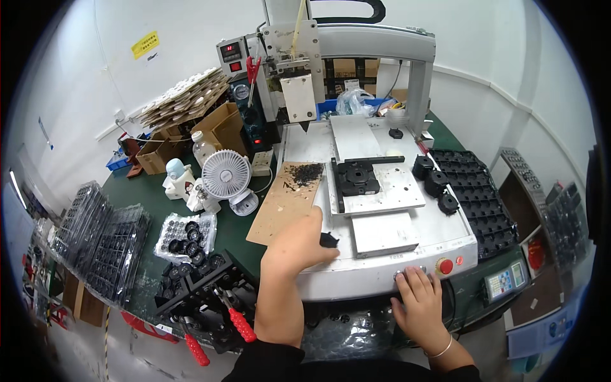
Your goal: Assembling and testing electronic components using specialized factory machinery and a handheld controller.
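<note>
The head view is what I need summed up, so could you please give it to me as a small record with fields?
Left hand: fingers at a small black piece; grip unclear
Right hand: on the front edge of the machine, left of the red button
Plate: bears a square black part
Board: brown, with black scraps on it
Fan: white, left of the board
Tray: black, on the right
</note>
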### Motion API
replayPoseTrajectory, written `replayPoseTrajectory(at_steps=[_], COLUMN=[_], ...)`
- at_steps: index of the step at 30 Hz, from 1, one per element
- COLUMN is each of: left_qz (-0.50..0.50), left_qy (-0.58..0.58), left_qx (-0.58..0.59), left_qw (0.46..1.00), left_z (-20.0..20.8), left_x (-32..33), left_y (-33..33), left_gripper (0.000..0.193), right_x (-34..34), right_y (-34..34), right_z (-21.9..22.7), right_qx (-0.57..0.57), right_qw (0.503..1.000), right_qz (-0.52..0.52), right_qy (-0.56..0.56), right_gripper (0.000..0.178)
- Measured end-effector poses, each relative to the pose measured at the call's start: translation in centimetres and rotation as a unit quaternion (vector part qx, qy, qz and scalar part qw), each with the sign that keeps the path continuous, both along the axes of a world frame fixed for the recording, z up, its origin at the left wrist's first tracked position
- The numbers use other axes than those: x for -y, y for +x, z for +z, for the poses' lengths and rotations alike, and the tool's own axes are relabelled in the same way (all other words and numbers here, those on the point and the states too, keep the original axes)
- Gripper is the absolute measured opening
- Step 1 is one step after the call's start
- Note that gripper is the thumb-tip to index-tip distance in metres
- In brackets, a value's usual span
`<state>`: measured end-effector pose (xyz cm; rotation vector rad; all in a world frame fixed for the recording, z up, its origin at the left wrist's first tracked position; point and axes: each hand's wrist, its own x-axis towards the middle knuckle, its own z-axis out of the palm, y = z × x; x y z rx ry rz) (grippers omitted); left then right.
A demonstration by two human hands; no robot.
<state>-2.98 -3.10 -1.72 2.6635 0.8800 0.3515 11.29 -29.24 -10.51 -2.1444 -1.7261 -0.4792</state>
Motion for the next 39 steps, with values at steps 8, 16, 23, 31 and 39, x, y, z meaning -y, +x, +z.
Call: replayPoseTrajectory(at_steps=[8,16,23,31,39], left_qz=[0.181,0.271,0.256,0.319,0.003], left_qy=[0.128,-0.069,-0.025,-0.050,0.084], left_qx=[0.026,0.017,0.156,0.079,0.065], left_qw=[0.975,0.960,0.954,0.943,0.994], left_z=[-2.1,-3.4,-2.7,-1.8,-3.3], left_x=[-4.0,-7.0,-6.6,-4.3,4.1], left_y=[0.5,1.2,0.9,-0.3,0.9], left_gripper=[0.081,0.098,0.094,0.093,0.079], right_x=[-0.1,0.3,3.6,6.2,6.3], right_y=[-0.5,0.1,5.0,7.0,8.0], right_z=[-0.7,-3.0,-2.5,-4.8,-2.8], right_qx=[-0.031,-0.057,-0.047,-0.037,0.003], right_qw=[0.999,0.997,0.957,0.974,0.970], right_qz=[-0.001,0.007,-0.222,-0.201,-0.221], right_qy=[0.022,0.049,0.180,0.101,0.100], right_gripper=[0.057,0.058,0.066,0.066,0.045])
